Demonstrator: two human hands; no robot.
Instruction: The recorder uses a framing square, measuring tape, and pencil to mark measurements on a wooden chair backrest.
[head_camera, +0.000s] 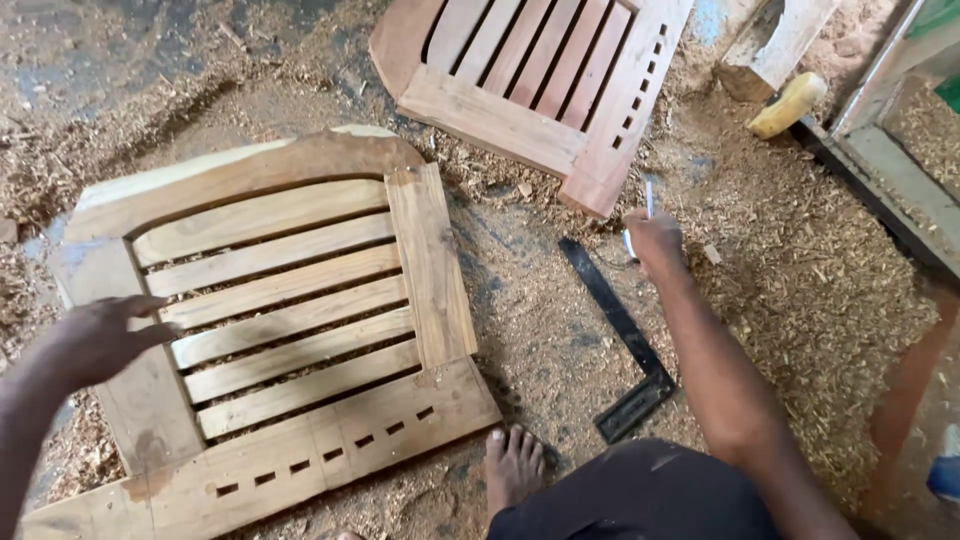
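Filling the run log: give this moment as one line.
left hand: flat on slatted wooden frame | right hand: holds pen | try square: on sawdust floor

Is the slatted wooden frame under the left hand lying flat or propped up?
Flat. The slatted frame lies face-up on the sawdust floor, with the left hand resting on its side rail.

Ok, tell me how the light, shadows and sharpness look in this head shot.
Head view: soft, even daylight, no glare; a faint shadow under the near slatted frame; the right hand with its pen is slightly blurred; the left hand and try square are reasonably sharp.
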